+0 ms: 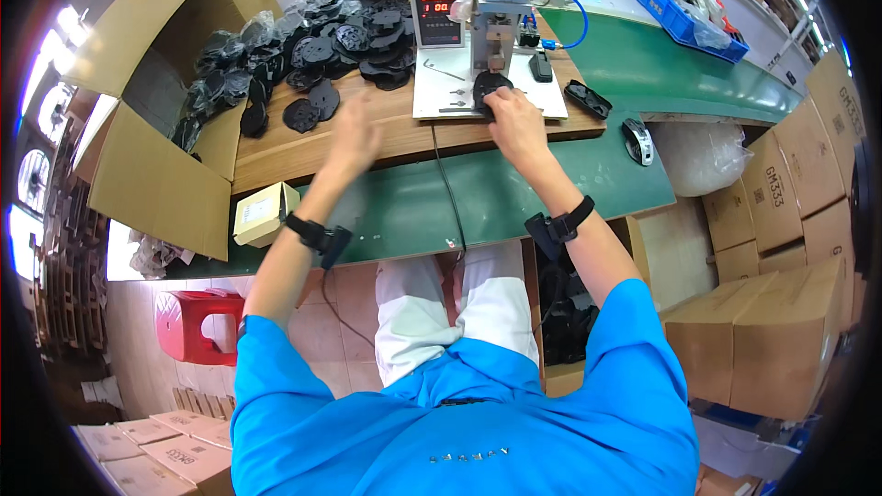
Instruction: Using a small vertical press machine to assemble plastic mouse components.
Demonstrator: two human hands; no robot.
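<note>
My right hand [517,124] grips a round black plastic part [491,86] at the foot of a small bench press [496,28]. Its fingers are closed on the part's near side. The part rests on the white base plate [439,83], under the press head. My left hand [356,136] hangs over the wooden board [395,124], smeared by motion, so its fingers cannot be read. Nearest to it lie two loose black discs [301,115]. Behind them is a heap of similar black parts [354,37], some in clear plastic bags.
An open cardboard box [170,174] stands left of the heap, a small carton [265,213] near the front edge. A display box [439,11] adjoins the press. Right are a black shell [587,98], a silver-black device [638,141] and a blue crate [684,18]. A cable [446,179] crosses the front.
</note>
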